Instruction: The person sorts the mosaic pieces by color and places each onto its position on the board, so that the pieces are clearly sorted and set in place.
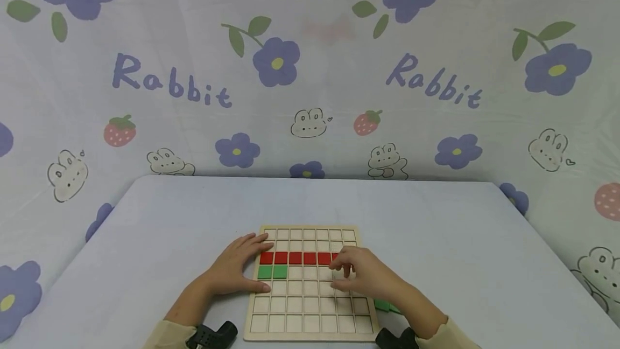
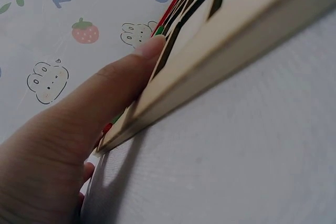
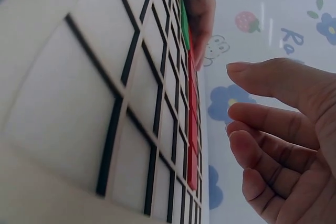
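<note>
A pale wooden grid board (image 1: 310, 336) lies on the table. One of its rows holds several red tiles (image 1: 295, 258), and the row below has two green tiles (image 1: 272, 272) at its left end. My left hand (image 1: 237, 265) rests on the board's left edge, fingers spread and thumb (image 2: 123, 74) laid over the frame. Over the right part of the grid hovers my right hand (image 1: 360, 272), fingers loosely bent. In the right wrist view its thumb (image 3: 273, 80) and fingers (image 3: 273, 148) stand apart with nothing between them.
More green tiles (image 1: 386, 306) lie on the table just right of the board, partly hidden under the right forearm. The white table (image 1: 145, 220) reaches back to a cloth (image 1: 310, 85) printed with flowers and rabbits. Both wrists carry black cameras (image 1: 211, 335).
</note>
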The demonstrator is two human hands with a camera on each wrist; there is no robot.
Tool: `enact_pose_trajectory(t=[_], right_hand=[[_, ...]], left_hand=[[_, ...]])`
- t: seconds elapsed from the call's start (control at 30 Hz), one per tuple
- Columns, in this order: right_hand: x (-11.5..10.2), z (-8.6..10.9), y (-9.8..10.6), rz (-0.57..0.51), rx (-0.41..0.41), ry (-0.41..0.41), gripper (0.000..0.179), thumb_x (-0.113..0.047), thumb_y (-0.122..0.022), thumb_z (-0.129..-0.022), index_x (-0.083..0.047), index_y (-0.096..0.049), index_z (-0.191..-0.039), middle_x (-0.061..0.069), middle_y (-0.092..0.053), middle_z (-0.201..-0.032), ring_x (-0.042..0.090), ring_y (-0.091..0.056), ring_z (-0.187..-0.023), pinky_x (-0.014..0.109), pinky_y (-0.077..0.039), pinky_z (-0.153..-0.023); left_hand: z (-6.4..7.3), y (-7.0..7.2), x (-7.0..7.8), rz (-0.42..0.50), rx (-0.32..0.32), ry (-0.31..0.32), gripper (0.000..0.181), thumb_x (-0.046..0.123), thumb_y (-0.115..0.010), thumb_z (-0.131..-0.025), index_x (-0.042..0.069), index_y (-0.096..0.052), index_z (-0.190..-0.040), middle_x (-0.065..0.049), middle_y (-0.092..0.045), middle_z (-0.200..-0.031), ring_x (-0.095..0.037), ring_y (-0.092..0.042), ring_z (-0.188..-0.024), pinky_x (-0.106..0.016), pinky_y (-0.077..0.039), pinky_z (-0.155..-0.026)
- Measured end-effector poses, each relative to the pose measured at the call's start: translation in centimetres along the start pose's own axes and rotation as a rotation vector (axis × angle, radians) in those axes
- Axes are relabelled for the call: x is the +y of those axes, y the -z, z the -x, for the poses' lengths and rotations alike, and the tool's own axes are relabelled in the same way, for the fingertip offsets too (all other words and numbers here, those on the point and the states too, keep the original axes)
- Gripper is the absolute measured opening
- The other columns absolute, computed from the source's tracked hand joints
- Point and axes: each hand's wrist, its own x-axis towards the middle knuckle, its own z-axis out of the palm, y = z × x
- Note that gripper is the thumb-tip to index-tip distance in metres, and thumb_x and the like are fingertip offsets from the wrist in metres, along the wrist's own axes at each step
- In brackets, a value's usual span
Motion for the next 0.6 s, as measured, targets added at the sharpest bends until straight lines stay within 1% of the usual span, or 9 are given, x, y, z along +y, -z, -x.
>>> enact_pose_trajectory(t=[0.07,0.23,0.47,0.6], right_hand=[[0.2,0.4,0.2,-0.002,0.005,-0.015,0.025,-0.019,-0.073,-0.080,-0.005,-0.069,-0.100,0.001,-0.061,-0.087,0.005,-0.051,-0.071,0.019,-0.044,-0.059],[0.7,1.6,0.7,0.003,0.034,-0.018,0.025,-0.021,-0.073,-0.080,-0.005,-0.068,-0.099,0.001,-0.061,-0.089,0.003,-0.051,-0.071,0.019,-0.045,-0.059],[1.4,3.1,1.5,0.031,0.060,-0.045,0.023,-0.020,-0.073,-0.079,-0.007,-0.069,-0.098,-0.002,-0.062,-0.092,0.004,-0.051,-0.074,0.023,-0.046,-0.067],[1.9,3.8,1.9,0.042,0.080,-0.056,0.021,-0.019,-0.074,-0.078,-0.008,-0.069,-0.096,-0.002,-0.063,-0.094,0.002,-0.051,-0.074,0.023,-0.047,-0.067]], left_hand=[[-0.1,0.0,0.0,-0.001,-0.001,-0.001,0.088,0.060,-0.075,-0.063,0.021,-0.047,-0.137,-0.003,-0.035,-0.150,-0.033,-0.024,-0.140,-0.059,-0.021,-0.111],[-0.1,0.0,0.1,0.001,0.004,-0.003,0.088,0.060,-0.075,-0.063,0.022,-0.047,-0.137,-0.002,-0.035,-0.150,-0.033,-0.024,-0.140,-0.059,-0.021,-0.111],[-0.1,0.0,0.0,-0.006,0.004,-0.017,0.088,0.060,-0.075,-0.064,0.021,-0.047,-0.137,-0.003,-0.036,-0.150,-0.034,-0.024,-0.140,-0.059,-0.021,-0.111],[0.0,0.1,0.1,-0.004,0.001,-0.015,0.088,0.060,-0.075,-0.064,0.021,-0.047,-0.137,-0.003,-0.035,-0.150,-0.034,-0.024,-0.140,-0.059,-0.021,-0.111]])
